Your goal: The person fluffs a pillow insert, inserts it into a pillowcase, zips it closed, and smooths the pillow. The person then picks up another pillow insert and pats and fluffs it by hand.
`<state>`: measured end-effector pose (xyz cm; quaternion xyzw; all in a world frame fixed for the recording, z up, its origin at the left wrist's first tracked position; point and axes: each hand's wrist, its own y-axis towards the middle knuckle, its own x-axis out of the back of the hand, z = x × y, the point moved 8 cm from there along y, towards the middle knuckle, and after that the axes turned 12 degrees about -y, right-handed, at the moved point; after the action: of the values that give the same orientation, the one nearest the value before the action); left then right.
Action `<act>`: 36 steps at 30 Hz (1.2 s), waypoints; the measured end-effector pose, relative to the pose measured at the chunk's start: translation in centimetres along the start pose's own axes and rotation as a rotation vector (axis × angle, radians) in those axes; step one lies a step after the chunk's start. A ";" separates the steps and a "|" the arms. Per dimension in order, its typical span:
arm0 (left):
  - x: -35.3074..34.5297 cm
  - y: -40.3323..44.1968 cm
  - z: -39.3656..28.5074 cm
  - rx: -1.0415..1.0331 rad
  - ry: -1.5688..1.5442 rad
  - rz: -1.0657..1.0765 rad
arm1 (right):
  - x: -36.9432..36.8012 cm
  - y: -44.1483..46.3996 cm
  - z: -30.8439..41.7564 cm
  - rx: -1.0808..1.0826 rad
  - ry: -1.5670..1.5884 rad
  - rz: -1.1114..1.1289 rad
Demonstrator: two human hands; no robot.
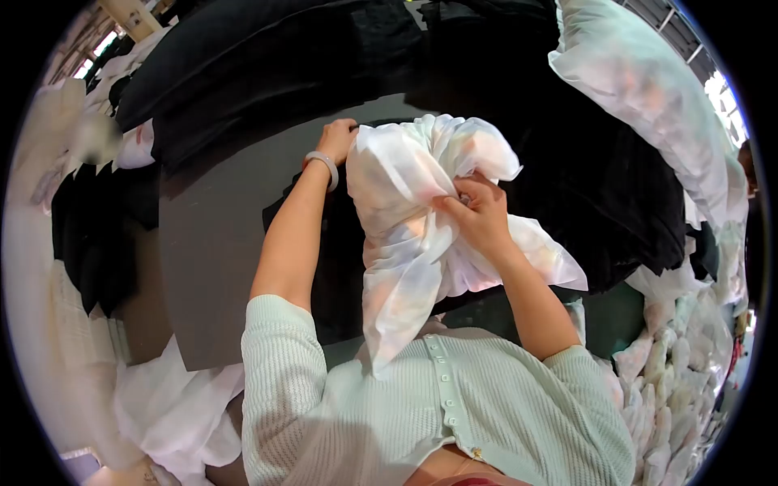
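Observation:
A white, slightly see-through cloth bag (pixel 405 235) lies bunched and twisted over black fabric in front of me, with pale orange and pink patches showing through. My right hand (pixel 482 212) is closed on gathered cloth at the bag's middle right, thumb and fingers pinched together. At the bag's upper left corner is my left hand (pixel 336 139), its fingers curled at the edge where bag and black fabric meet. What those fingers grip is hidden. A pale bangle (pixel 324 166) circles my left wrist.
Black fabric (pixel 600 202) is heaped to the right and across the back of the grey table (pixel 211 267). A large stuffed white bag (pixel 640 89) stands at upper right. Several white bundles (pixel 673 389) are piled at lower right, and white cloth (pixel 178 405) hangs at lower left.

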<state>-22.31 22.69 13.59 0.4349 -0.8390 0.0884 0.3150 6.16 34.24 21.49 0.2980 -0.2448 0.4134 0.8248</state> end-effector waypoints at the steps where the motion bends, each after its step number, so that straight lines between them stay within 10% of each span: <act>1: 0.5 0.2 -0.4 0.003 0.013 0.002 | -0.5 -0.1 -0.1 -0.003 0.013 0.000; 5: 2.1 1.4 -3.5 -0.043 -0.013 -0.029 | -4.7 -1.0 -1.3 0.009 -0.058 0.105; 11: -1.9 2.4 -8.0 -0.179 0.309 0.492 | -4.9 -0.6 0.0 0.122 -0.179 -0.050; 21: -13.5 4.6 -11.4 -0.901 1.091 0.606 | -5.1 -1.5 -0.8 0.001 -0.090 0.072; 25: -8.7 8.5 -13.5 -0.535 0.159 0.194 | -3.0 -1.6 0.1 0.227 -0.103 -0.199; 29: -9.9 6.9 -14.4 -0.477 0.379 0.495 | -1.1 -1.7 -1.3 0.282 -0.093 -0.389; 33: -12.9 4.6 -17.7 -0.843 0.730 0.406 | 0.0 -0.3 -4.7 0.014 0.010 -0.373; 35: -14.0 4.3 -17.6 -0.908 0.716 0.395 | 2.5 -1.2 -6.9 -0.141 0.090 -0.729; 36: -14.3 3.9 -18.1 -0.905 0.651 0.393 | 2.0 -1.1 -8.8 -0.394 0.495 -0.529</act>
<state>-11.17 42.33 19.67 0.0441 -0.7183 -0.0929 0.6880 9.60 40.92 16.29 0.0788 -0.0286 0.1917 0.9779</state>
